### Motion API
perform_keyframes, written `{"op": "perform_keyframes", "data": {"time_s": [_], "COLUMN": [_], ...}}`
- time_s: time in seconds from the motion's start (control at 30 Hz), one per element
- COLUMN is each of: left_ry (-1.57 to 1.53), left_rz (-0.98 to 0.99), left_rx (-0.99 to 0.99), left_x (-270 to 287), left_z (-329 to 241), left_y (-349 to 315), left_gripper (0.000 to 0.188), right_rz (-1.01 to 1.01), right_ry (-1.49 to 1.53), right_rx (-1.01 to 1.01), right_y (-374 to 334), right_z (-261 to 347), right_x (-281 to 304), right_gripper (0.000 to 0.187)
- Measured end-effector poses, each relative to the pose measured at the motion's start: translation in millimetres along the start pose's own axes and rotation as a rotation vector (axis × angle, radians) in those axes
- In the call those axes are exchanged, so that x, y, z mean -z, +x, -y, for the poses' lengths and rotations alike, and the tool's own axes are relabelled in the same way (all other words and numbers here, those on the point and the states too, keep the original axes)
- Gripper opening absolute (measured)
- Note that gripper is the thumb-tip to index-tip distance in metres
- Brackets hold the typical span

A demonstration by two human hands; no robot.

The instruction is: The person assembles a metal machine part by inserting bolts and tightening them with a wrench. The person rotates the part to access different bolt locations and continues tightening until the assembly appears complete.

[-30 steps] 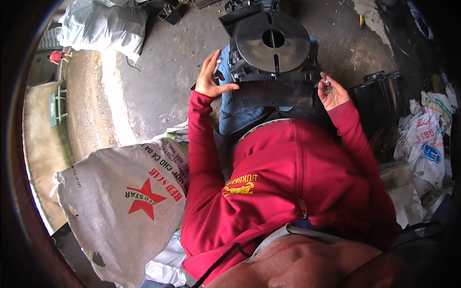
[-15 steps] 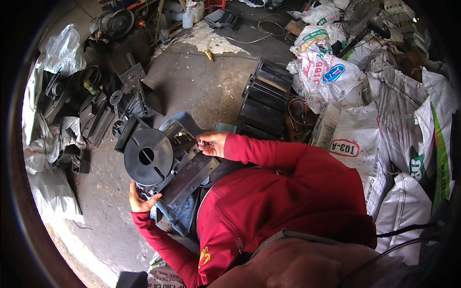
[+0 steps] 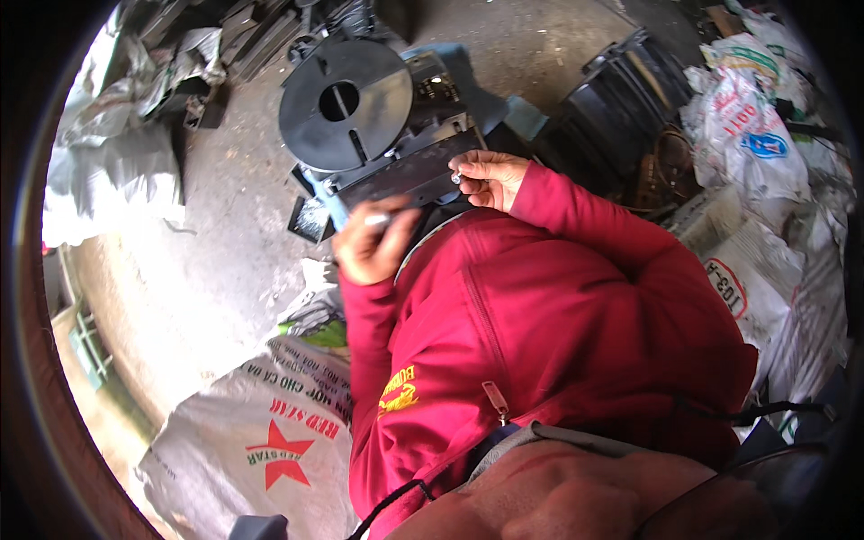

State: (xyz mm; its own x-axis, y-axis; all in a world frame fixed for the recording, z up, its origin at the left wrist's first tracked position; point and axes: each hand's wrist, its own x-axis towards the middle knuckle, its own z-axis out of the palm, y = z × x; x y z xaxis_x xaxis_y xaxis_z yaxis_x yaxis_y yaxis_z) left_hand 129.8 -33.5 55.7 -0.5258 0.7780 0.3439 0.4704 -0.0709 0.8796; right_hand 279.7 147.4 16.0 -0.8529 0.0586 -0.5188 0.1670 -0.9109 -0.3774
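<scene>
A black metal assembly lies on blue cloth in front of me. Its round slotted disc (image 3: 378, 121) sits on top, with a flat black plate (image 3: 409, 175) along the near side. My right hand (image 3: 493, 175) pinches a small silvery metal piece (image 3: 456, 177) near the plate's right end; its exact kind is too small to tell. My left hand (image 3: 371, 243) is just in front of the plate, smeared by motion. A pale, shiny spot shows at its fingers, and I cannot tell if it is something held. A small black tray (image 3: 310, 219) with tiny silvery parts stands at the assembly's left.
Black boxy parts (image 3: 621, 99) stand on the floor at the right, beside stacked white sacks (image 3: 756, 144). Another printed sack (image 3: 243, 441) lies at the lower left. Clear plastic bags (image 3: 117, 193) and metal pieces are at the far left.
My view has tilted down toward my body. My left hand has left the assembly's left edge and come nearer to me. My right hand has drawn back from the assembly's right side, still pinching.
</scene>
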Motion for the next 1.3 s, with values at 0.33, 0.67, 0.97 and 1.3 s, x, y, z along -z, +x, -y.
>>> {"op": "perform_keyframes", "data": {"time_s": [0.33,0.67,0.97,1.3], "left_ry": [0.418,0.591,0.359,0.272], "left_rz": [0.238,0.358,0.239,0.130], "left_rx": [-0.133,-0.125,-0.145,-0.159], "left_x": [-71,-89,-74,-64], "left_z": [-3,4,-15,3], "left_y": [21,30,41,39], "left_gripper": [0.032,0.025,0.030,0.024], "right_rz": [0.008,0.192,0.080,-0.053], "right_ry": [0.174,0.255,0.176,-0.096], "right_rx": [0.027,-0.098,0.241,0.158], "right_y": [7,25,4,-16], "right_z": [1,-8,-4,9], "right_x": [-8,21,-1,-1], "right_gripper": [0.021,0.016,0.022,0.024]}}
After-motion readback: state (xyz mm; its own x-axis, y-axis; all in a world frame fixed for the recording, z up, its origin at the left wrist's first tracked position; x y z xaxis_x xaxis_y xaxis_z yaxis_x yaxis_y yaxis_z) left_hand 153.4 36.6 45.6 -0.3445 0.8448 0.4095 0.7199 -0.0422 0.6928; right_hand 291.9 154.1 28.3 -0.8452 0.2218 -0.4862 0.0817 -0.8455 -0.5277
